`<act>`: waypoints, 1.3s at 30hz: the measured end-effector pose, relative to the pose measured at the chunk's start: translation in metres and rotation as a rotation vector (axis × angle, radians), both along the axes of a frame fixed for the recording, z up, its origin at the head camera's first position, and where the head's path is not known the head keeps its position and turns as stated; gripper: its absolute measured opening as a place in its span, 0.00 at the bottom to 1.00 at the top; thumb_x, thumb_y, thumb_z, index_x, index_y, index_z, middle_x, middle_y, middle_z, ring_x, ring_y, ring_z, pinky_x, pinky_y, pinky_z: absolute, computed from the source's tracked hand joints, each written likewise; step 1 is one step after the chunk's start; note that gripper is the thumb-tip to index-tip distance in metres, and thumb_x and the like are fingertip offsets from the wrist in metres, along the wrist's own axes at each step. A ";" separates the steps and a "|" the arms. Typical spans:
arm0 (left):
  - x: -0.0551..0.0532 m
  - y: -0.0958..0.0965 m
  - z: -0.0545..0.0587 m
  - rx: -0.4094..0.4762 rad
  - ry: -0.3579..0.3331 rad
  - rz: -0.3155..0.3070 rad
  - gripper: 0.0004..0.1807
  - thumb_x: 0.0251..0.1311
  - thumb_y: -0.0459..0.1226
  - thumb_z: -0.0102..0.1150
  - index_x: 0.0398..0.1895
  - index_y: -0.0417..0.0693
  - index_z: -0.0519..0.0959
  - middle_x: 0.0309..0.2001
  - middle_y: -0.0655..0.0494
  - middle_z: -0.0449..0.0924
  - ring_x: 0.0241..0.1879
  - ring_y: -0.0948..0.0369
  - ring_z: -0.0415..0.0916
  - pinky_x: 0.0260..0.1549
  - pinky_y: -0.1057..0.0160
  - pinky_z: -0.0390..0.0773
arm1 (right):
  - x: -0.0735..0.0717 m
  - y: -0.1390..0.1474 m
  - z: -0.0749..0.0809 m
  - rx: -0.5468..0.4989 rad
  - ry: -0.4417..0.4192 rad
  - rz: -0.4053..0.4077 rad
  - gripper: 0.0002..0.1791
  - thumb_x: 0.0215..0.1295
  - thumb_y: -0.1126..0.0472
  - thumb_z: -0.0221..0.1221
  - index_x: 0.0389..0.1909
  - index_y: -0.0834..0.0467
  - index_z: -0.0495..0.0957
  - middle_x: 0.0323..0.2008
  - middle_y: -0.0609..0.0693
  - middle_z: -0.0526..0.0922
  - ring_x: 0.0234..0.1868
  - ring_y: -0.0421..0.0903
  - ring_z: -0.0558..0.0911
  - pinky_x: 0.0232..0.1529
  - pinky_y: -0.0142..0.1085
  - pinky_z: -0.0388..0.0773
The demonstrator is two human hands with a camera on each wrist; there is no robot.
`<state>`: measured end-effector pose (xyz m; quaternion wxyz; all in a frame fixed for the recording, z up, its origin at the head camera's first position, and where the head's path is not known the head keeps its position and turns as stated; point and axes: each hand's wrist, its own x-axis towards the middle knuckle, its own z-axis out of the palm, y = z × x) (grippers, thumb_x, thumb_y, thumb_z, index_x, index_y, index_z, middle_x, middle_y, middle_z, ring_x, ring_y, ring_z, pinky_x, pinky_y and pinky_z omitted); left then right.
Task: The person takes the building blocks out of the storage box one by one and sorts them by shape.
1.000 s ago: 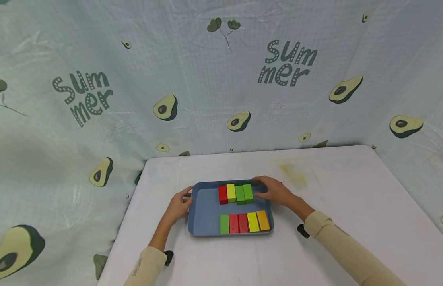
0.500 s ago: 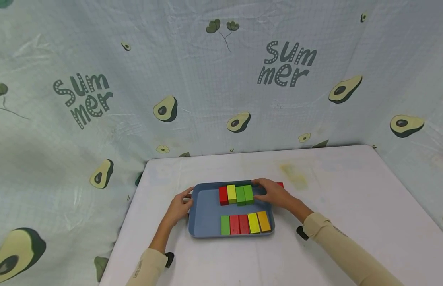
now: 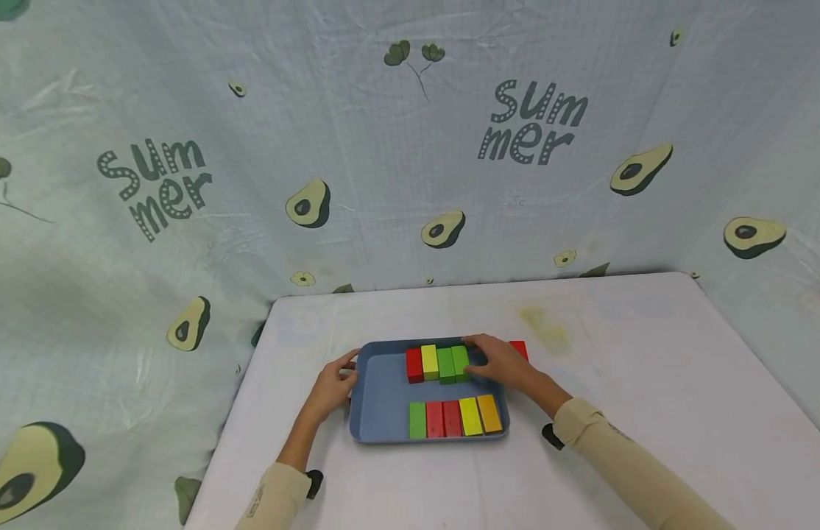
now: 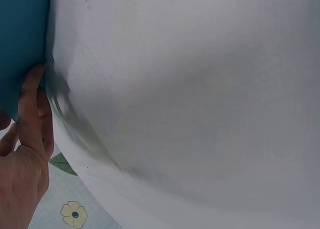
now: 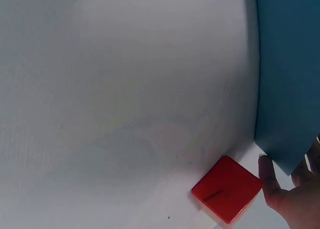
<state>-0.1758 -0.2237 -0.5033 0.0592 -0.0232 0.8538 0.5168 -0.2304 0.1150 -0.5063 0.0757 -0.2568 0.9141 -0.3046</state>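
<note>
A blue-grey tray [image 3: 383, 390] lies on the table with two rows of coloured blocks inside. The back row runs red, yellow, then green, with a green block [image 3: 459, 359] at its right end. My left hand [image 3: 330, 386] is at the tray's left rim; in the left wrist view a fingertip [image 4: 35, 71] touches the outer wall. Reaching over the right end, my right hand [image 3: 506, 361] has its thumb beside that end block and a finger near its far end. Whether it grips the block cannot be told. The right wrist view shows fingers [image 5: 270, 176] about the tray's corner.
A separate red block [image 3: 519, 349] sits on the table outside the tray, behind my right hand. The front row includes an orange block [image 3: 489, 414] at its right end. A patterned curtain [image 3: 383, 162] hangs behind the table [image 3: 615, 353].
My right hand has shifted slightly left and closer to the end green block, showing more of the loose red block behind it. My left hand stays at the rim.
</note>
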 end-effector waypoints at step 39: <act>-0.002 -0.001 -0.003 -0.016 -0.013 0.018 0.28 0.62 0.27 0.50 0.67 0.46 0.66 0.50 0.39 0.73 0.41 0.51 0.77 0.20 0.58 0.78 | 0.000 -0.002 -0.004 0.173 0.019 0.025 0.38 0.54 0.51 0.68 0.63 0.61 0.67 0.59 0.57 0.71 0.57 0.53 0.70 0.57 0.49 0.68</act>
